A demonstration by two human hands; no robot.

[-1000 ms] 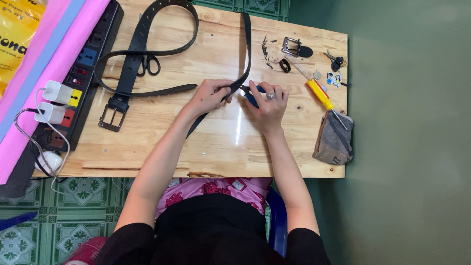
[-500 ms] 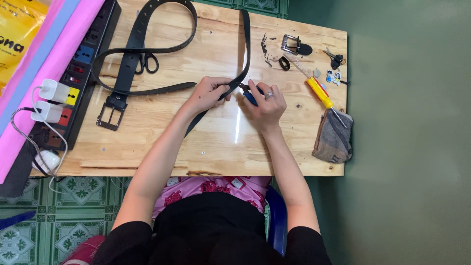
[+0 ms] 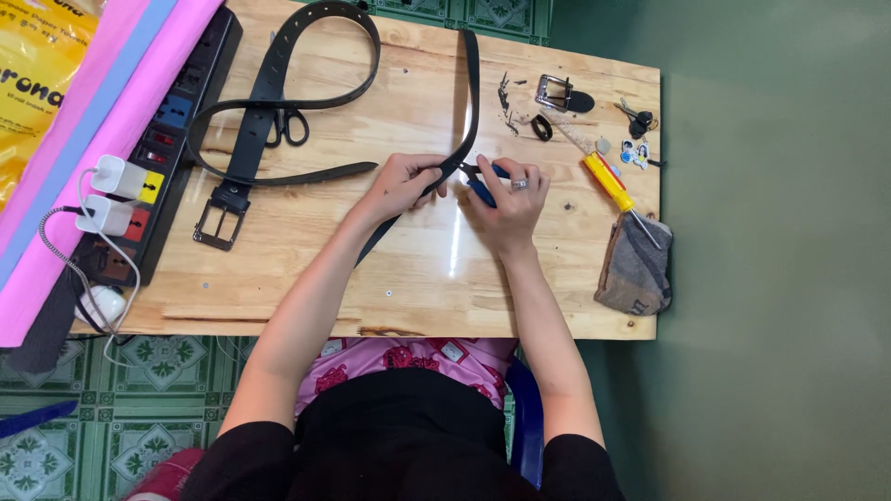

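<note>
My left hand (image 3: 406, 183) pinches a black belt strap (image 3: 471, 102) that runs from the table's far edge down under my hands toward the near side. My right hand (image 3: 510, 197) grips a blue-handled tool (image 3: 483, 192) whose tip meets the strap right beside my left fingers. A ring shows on one right finger. A second black belt (image 3: 278, 93) with a metal buckle (image 3: 217, 224) lies looped on the left of the wooden table (image 3: 436, 278).
Black scissors (image 3: 288, 125) lie inside the belt loop. A loose silver buckle (image 3: 555, 93), keys (image 3: 637, 118), a yellow-handled screwdriver (image 3: 608, 181) and a grey cloth (image 3: 636, 269) sit at the right. A black power strip (image 3: 162, 148) with white chargers lines the left edge, beside pink sheets (image 3: 83, 130).
Both hands stay on the strap and tool at the same spot; only a slight shift of my view.
</note>
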